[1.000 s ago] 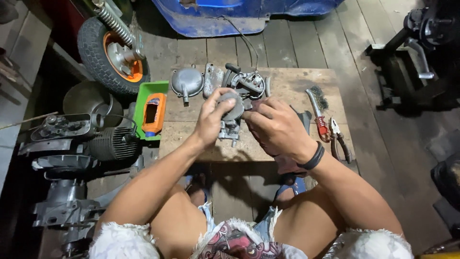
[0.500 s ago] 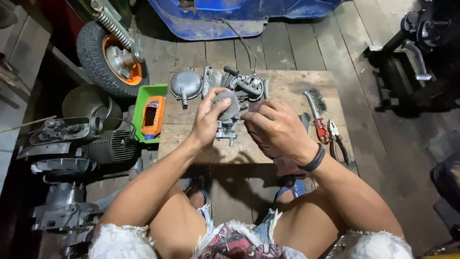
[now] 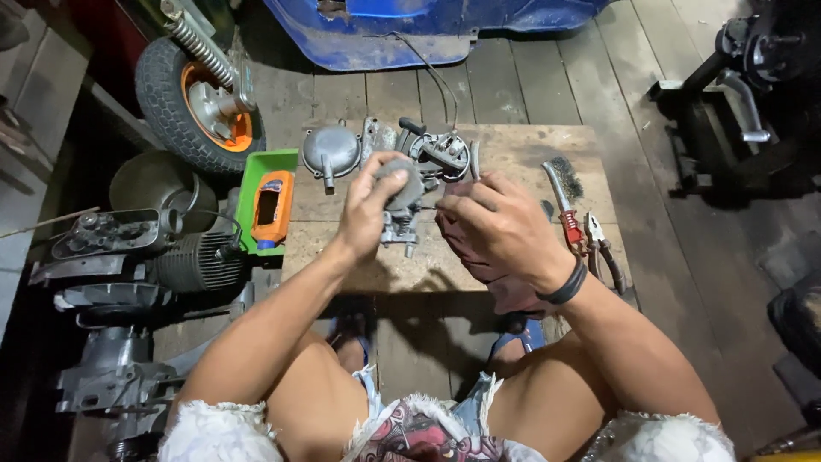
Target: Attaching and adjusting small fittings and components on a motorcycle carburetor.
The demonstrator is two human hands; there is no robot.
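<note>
Carburetor (image 3: 400,224) work is mid-step: your left hand (image 3: 369,210) clenches the small grey body above the counter (image 3: 522,154), your right hand (image 3: 505,227) pinching a thin tool at its side. Next, I judge, calls for steady, fine fingertip pressure.

Centre: a carburettor (image 3: 400,214) sits over the wooden board (image 3: 513,154), between the left hand (image 3: 369,205) and the right hand (image 3: 505,227).
Behind: a round metal cover (image 3: 329,151) and an engine part (image 3: 440,154) lie on the board.
Left: a tray (image 3: 248,201) holds a small bottle (image 3: 272,208); a wheel (image 3: 201,94) stands behind it.
Right: a wire brush (image 3: 560,184) and pliers (image 3: 599,244) lie on the board's right edge.
</note>
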